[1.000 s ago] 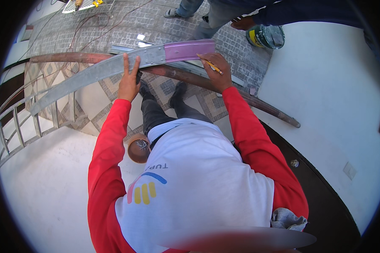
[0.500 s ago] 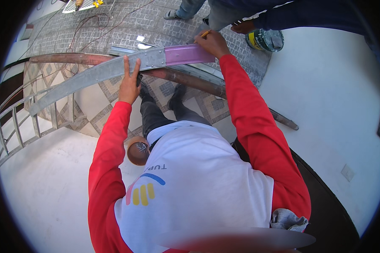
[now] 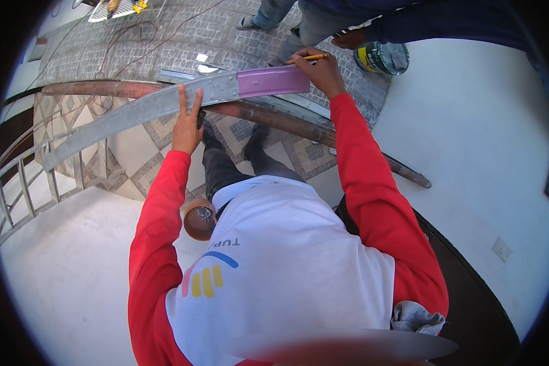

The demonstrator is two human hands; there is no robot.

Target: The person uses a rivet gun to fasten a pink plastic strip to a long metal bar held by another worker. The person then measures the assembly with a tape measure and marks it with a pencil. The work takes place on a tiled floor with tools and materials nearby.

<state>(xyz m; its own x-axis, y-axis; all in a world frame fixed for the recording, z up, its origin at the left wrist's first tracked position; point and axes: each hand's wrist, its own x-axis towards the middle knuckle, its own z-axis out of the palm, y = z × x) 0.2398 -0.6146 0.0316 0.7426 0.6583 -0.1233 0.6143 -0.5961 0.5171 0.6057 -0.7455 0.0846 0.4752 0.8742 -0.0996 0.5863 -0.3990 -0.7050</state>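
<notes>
A long curved grey metal track (image 3: 128,114) runs across in front of me, with a purple metal piece (image 3: 273,82) at its right end. My left hand (image 3: 186,127) grips the track near its middle, two fingers stretched over its face. A small dark object (image 3: 201,117) shows beside that palm; its kind I cannot make out. In my right hand (image 3: 324,74) a yellow pencil (image 3: 315,57) is pinched, just above the purple piece's right end. That hand's fingertips are close to the purple piece's upper edge; whether they touch it I cannot tell.
Under the track lies a rusty pipe (image 3: 268,119). A curved metal frame (image 3: 36,177) is at left. An orange pot of screws (image 3: 199,219) hangs by my waist. Another person (image 3: 323,24) stands at the far side near a paint bucket (image 3: 381,58). Cables (image 3: 113,46) cross the tiled floor.
My right hand has moved slightly right and down, and the pencil has swung to lie nearly level, clear of the edge. The left hand and track have hardly moved.
</notes>
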